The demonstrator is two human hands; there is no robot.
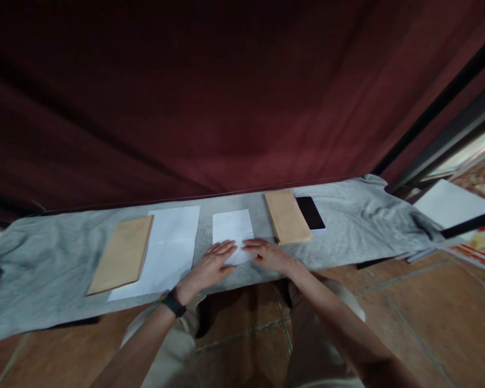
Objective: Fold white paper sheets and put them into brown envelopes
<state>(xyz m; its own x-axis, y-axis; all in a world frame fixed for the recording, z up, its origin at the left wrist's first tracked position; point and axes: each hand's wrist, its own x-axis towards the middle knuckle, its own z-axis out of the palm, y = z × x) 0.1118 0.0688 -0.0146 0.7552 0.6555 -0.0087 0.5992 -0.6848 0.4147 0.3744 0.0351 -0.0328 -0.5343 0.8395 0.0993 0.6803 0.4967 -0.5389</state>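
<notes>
A small white sheet of paper (231, 223), perhaps folded, lies on the grey cloth in front of me. My left hand (214, 263) rests flat on its lower left part, fingers stretched out. From the other side my right hand (269, 254) lies on its lower right part, fingers also extended. The fingertips of both hands point toward each other with a narrow gap between. Left of the paper is a larger white sheet (173, 242), partly under a stack of brown envelopes (123, 250). Just right of the small sheet lies another stack of brown envelopes (286, 215).
A dark-screened phone (310, 213) lies beside the right envelopes. Grey cloth (355, 221) covers the long narrow surface. A dark red curtain (242, 108) hangs behind it. At the far right are a white board-like piece (452, 205) and a black bar (472, 222). Tiled floor (428, 302) lies below.
</notes>
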